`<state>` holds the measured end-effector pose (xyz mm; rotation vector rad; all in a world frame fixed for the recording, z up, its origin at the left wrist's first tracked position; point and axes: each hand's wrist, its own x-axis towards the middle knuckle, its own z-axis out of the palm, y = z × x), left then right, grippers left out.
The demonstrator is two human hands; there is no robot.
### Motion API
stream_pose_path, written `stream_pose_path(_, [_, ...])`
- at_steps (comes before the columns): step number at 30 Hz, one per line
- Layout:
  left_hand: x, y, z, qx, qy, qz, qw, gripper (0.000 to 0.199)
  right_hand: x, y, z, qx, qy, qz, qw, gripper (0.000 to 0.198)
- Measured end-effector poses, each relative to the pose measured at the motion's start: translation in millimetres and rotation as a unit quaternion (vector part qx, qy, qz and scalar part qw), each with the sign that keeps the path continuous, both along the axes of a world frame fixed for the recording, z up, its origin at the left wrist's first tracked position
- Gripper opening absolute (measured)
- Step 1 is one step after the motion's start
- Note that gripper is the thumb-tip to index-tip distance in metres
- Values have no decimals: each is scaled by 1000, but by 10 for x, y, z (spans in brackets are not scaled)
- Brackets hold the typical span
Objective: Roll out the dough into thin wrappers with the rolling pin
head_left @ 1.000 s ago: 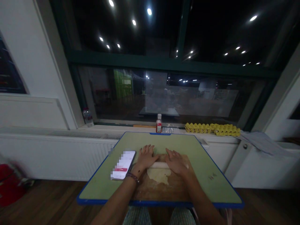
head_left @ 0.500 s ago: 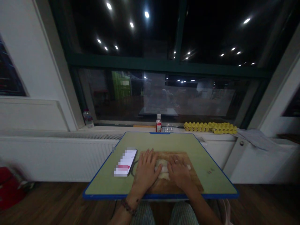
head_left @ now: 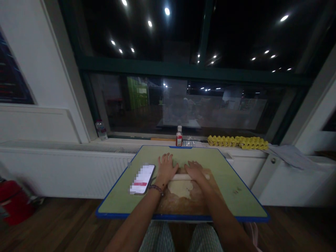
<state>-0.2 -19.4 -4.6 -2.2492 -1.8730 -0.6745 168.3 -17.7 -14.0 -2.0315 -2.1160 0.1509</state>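
Observation:
A pale rolling pin [head_left: 181, 177] lies crosswise on a wooden board [head_left: 181, 207]. My left hand [head_left: 167, 170] rests its palm on the pin's left part, fingers spread and pointing away from me. On the pin's right part lies my right hand [head_left: 195, 170], its fingers reaching forward over it. Neither hand is wrapped round the pin. A thin, uneven sheet of dough [head_left: 179, 189] spreads on the board on the near side of the pin. The pin's left end is hidden by my left hand.
A phone [head_left: 143, 179] with a lit screen lies left of the board on the green, blue-edged table [head_left: 157, 151]. On the sill behind stand a small bottle [head_left: 179, 137] with a red label, yellow egg trays [head_left: 237, 142] and a clear bottle [head_left: 101, 130].
Both hands have moved forward, away from me, with the rolling pin, to the board's far part. More of the flattened dough now shows between my forearms. The view has shifted slightly.

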Motion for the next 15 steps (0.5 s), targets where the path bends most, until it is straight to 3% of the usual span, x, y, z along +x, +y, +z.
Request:
stream_pose_path(7, [11,194,42,33,-15,12,999,41,-29,131,68,34,19,-97,995,50])
stream_pose_path(11, [15,273,37,34,-20,22,999,39,-10,158,87,93,61,-101,989,46])
stream_pose_path(15, [12,311,26,43,-15,17,999,36,-1,188,81,90,65,-91,990,45])
